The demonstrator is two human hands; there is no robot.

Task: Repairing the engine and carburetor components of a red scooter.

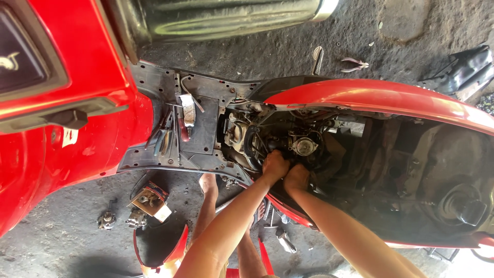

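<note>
Where one carburetor (303, 146) sits, two hands (276, 166) seemingly work.

You stood on a rough, dusty concrete floor (309, 46), grey and oil-stained. A pair of pliers (354, 64) lay on it beyond the scooter, near a black plastic panel (463, 69) at the far right. On your near side, a small open box (150, 201) sat beside two metal engine parts (107, 220), with a red body panel (164, 252) just next to them. Your bare foot (208, 183) rested on the floor close by.
</note>
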